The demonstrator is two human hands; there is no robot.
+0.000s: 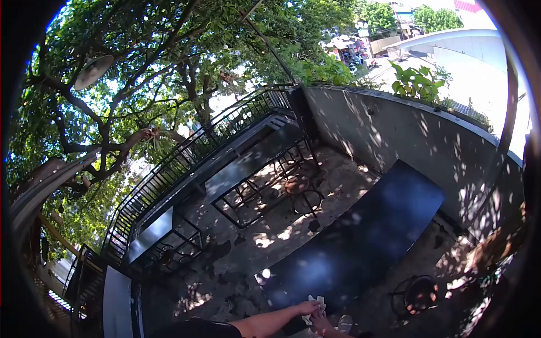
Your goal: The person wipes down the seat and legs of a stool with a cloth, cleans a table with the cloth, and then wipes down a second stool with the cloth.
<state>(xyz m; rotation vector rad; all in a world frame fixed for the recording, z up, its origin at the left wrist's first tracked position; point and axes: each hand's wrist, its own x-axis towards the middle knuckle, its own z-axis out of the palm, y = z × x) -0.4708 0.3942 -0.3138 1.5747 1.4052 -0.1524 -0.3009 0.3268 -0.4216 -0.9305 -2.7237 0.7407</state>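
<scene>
At the bottom edge, both of my hands meet over the near end of a long dark glossy table. My left hand has its fingers closed on a crumpled whitish cloth, which could also be paper. Close against it, my right hand grips the same cloth, its fingers partly hidden. Beside my right hand is a clear, rounded object that looks like a glass or plastic cup; its lower part is cut off by the frame.
A round stool stands right of the table, another stool beyond it. Further dark tables line a black railing. A concrete wall bounds the right side. Tree branches and a lamp hang overhead.
</scene>
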